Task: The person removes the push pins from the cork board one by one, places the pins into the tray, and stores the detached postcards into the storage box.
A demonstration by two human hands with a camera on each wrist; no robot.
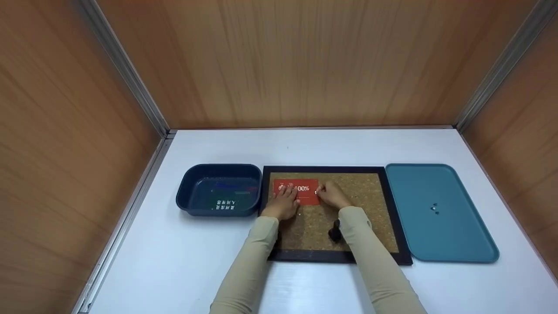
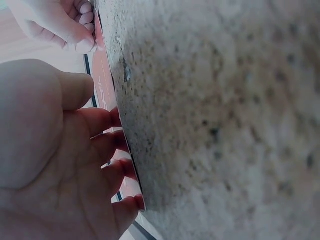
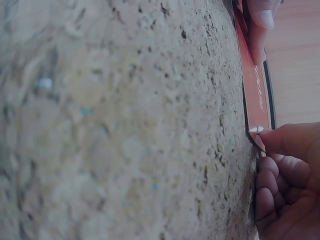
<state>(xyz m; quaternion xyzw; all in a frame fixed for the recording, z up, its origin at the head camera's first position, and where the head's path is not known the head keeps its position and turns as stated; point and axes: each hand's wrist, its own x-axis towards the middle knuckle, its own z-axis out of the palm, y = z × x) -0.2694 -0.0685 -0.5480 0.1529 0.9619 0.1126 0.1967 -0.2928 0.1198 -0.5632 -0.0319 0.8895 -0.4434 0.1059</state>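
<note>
A red card (image 1: 308, 198) with white lettering lies on the upper left of a black-framed cork board (image 1: 362, 192). My left hand (image 1: 283, 205) rests on the card's left half, its fingers spread and pressing it down; in the left wrist view the fingertips (image 2: 131, 169) meet the card's edge. At the card's right edge, my right hand (image 1: 335, 196) pinches a small silvery pushpin (image 3: 256, 130) between thumb and forefinger, the other fingers curled in against the cork. The pin's point is hidden.
To the left stands a dark blue basin (image 1: 185, 205) with white characters showing inside. A teal tray (image 1: 449, 235) on the right bears a few tiny silvery pins (image 1: 434, 208). Wooden panels (image 1: 305, 65) enclose the white table (image 1: 174, 270) at the back and sides.
</note>
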